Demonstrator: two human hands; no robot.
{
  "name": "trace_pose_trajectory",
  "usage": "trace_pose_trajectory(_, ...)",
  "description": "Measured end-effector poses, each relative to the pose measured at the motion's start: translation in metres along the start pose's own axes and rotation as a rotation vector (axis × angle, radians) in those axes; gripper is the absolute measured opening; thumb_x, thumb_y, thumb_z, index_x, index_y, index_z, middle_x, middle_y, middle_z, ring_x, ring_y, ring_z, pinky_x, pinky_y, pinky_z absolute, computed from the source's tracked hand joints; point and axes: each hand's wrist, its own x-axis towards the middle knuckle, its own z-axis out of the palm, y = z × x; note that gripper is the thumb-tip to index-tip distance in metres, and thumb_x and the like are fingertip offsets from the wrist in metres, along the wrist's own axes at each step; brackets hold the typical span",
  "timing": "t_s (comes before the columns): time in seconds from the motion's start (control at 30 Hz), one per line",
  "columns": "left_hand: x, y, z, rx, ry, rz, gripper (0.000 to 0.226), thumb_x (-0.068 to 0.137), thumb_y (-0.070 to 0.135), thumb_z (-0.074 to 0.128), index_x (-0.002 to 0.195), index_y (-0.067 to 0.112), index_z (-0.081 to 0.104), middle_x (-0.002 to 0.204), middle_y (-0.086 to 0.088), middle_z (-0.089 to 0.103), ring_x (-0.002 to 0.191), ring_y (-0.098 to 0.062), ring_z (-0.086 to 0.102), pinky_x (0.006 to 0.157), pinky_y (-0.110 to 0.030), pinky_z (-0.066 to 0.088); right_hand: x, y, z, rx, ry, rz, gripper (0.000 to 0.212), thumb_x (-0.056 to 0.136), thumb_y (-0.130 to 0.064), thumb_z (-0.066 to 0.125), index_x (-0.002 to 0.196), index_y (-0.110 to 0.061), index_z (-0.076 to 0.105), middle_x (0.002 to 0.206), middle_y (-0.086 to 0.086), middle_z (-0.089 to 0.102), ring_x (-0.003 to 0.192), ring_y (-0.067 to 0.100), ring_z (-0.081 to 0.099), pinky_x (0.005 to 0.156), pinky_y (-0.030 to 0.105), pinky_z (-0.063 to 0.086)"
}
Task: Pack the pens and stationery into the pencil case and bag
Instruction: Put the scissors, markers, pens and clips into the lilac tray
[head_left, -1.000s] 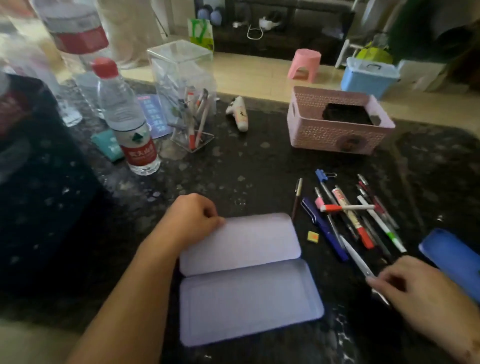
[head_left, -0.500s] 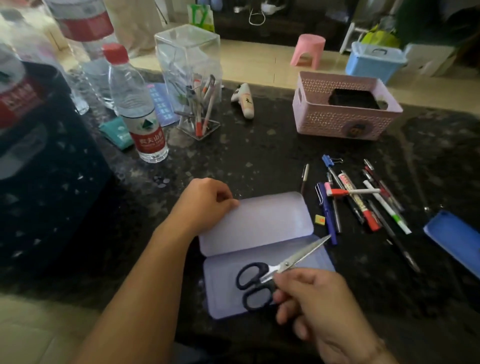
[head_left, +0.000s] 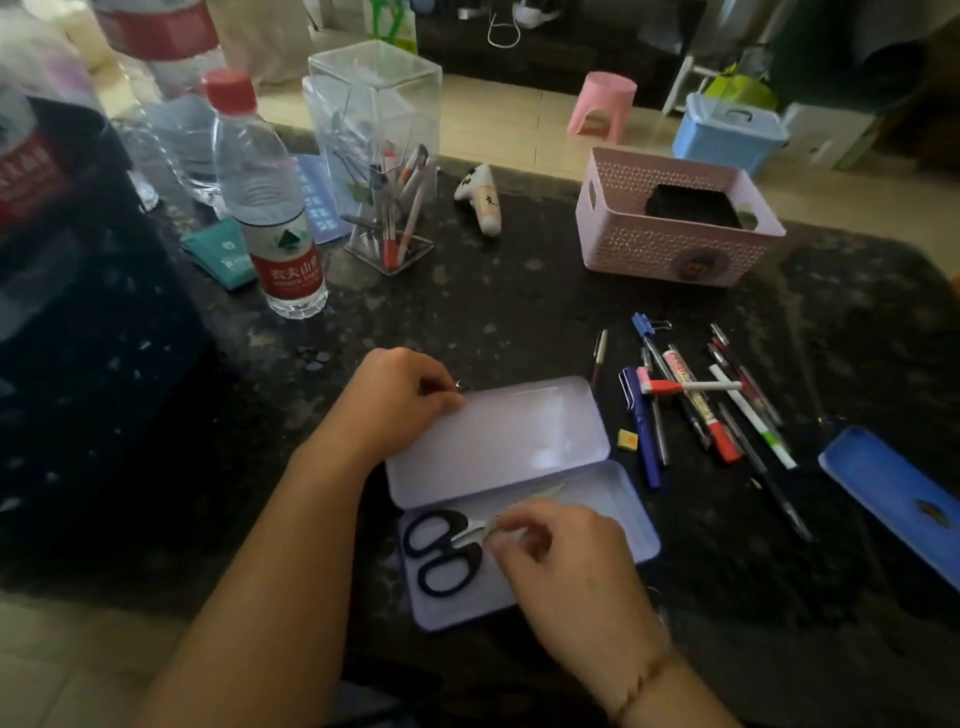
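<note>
A pale lilac tin pencil case (head_left: 519, 436) lies open on the dark counter. My left hand (head_left: 395, 400) pinches the left edge of its lid. Black-handled scissors (head_left: 441, 551) lie in the case's lower tray, blades pointing right. My right hand (head_left: 561, 566) sits over the blades and pinches them near the pivot. To the right of the case lie several pens and markers (head_left: 696, 410), a blue pen (head_left: 644, 431), a blue binder clip (head_left: 644, 326) and a small yellow eraser (head_left: 627, 439).
A blue case lid (head_left: 893, 493) lies at the right edge. A pink basket (head_left: 675, 244) stands behind the pens. A clear pen holder (head_left: 379, 156), a water bottle (head_left: 270, 208), a teal packet (head_left: 223, 252) and a white toy (head_left: 483, 202) are at the back. A dark bag (head_left: 78, 338) fills the left.
My right hand picked the scissors up from beside the pens, carried them left and lowered them into the case's tray. My left hand kept its hold on the lid.
</note>
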Motion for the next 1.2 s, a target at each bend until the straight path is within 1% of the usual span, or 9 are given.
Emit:
trace_pose_trajectory(0.07,0.001,0.0,0.001,0.003,0.006,0.01,0.004,0.08,0.026,0.074,0.08,0.023,0.076,0.077,0.008,0.068,0.072,-0.005,0.06,0.071,-0.023,0.046,0.002,0.011,0.003,-0.395,0.142,-0.311,0.025,0.085,-0.044,0.055,0.108,-0.036,0.061,0.108,-0.014,0.058,0.097,0.007,0.053,0.08,0.028,0.051)
trace_pose_trajectory(0.13,0.003,0.001,0.003,0.008,0.006,0.008,0.003,0.08,0.026,0.073,0.08,0.024,0.075,0.079,0.007,0.068,0.075,-0.006,0.061,0.072,-0.023,0.046,0.003,0.019,0.011,-0.561,0.142,-0.486,0.036,0.08,-0.054,0.044,0.112,-0.041,0.055,0.122,-0.008,0.054,0.107,0.019,0.052,0.08,0.038,0.051)
trace_pose_trajectory(0.33,0.008,0.006,0.004,0.041,0.083,-0.011,0.004,0.08,0.024,0.074,0.077,0.025,0.075,0.076,0.005,0.069,0.073,-0.01,0.06,0.067,-0.02,0.041,0.005,0.042,0.029,-0.704,0.062,-0.543,0.058,0.073,-0.069,0.025,0.12,-0.046,0.051,0.137,-0.003,0.052,0.12,0.03,0.055,0.085,0.06,0.047)
trace_pose_trajectory(0.57,0.011,0.01,0.007,0.096,0.052,-0.096,0.031,0.08,0.031,0.073,0.058,0.046,0.058,0.069,0.018,0.062,0.07,-0.003,0.056,0.067,-0.03,0.046,0.007,0.055,0.028,-0.724,0.145,-0.667,0.051,0.085,-0.064,0.021,0.13,-0.044,0.037,0.135,-0.013,0.054,0.125,0.022,0.051,0.09,0.058,0.046)
trace_pose_trajectory(0.67,0.01,0.009,0.007,0.077,0.037,-0.085,0.022,0.081,0.027,0.073,0.065,0.041,0.065,0.068,0.014,0.064,0.068,0.0,0.055,0.066,-0.028,0.042,0.009,0.057,-0.001,-0.468,0.306,-0.748,0.041,0.093,-0.056,0.038,0.126,-0.037,0.051,0.127,-0.011,0.059,0.119,0.017,0.054,0.097,0.044,0.047)
trace_pose_trajectory(0.77,0.01,0.011,0.008,0.091,0.007,-0.111,0.007,0.083,0.023,0.071,0.079,0.028,0.074,0.078,0.006,0.067,0.073,-0.008,0.058,0.071,-0.028,0.042,0.028,0.077,-0.056,-0.172,0.564,-0.45,0.018,0.09,-0.033,0.056,0.104,-0.026,0.066,0.097,-0.009,0.065,0.09,0.009,0.059,0.077,0.033,0.053)
trace_pose_trajectory(0.9,0.011,0.008,0.01,0.136,-0.014,-0.153,0.006,0.085,0.03,0.067,0.085,0.027,0.073,0.084,0.004,0.069,0.078,-0.012,0.059,0.069,-0.027,0.042,0.075,0.106,-0.108,-0.281,0.502,-0.001,0.017,0.087,-0.025,0.063,0.103,-0.031,0.065,0.102,-0.01,0.063,0.087,0.002,0.056,0.076,0.023,0.051)
trace_pose_trajectory(1.07,0.011,0.009,0.009,0.115,-0.021,-0.213,0.016,0.087,0.038,0.064,0.076,0.028,0.069,0.075,0.01,0.062,0.07,-0.003,0.053,0.056,-0.02,0.036,0.12,0.116,-0.131,-0.546,0.394,-0.062,0.038,0.088,-0.024,0.061,0.124,-0.032,0.056,0.122,-0.011,0.05,0.112,0.012,0.047,0.088,0.029,0.044)
trace_pose_trajectory(1.2,0.01,0.014,0.005,0.145,-0.094,-0.284,0.034,0.086,0.052,0.057,0.071,0.022,0.066,0.071,0.0,0.063,0.068,-0.014,0.057,0.053,-0.027,0.037,0.138,0.117,-0.138,-0.684,0.343,-0.081,0.025,0.091,-0.032,0.056,0.115,-0.034,0.06,0.118,-0.012,0.053,0.108,0.011,0.046,0.08,0.028,0.046)
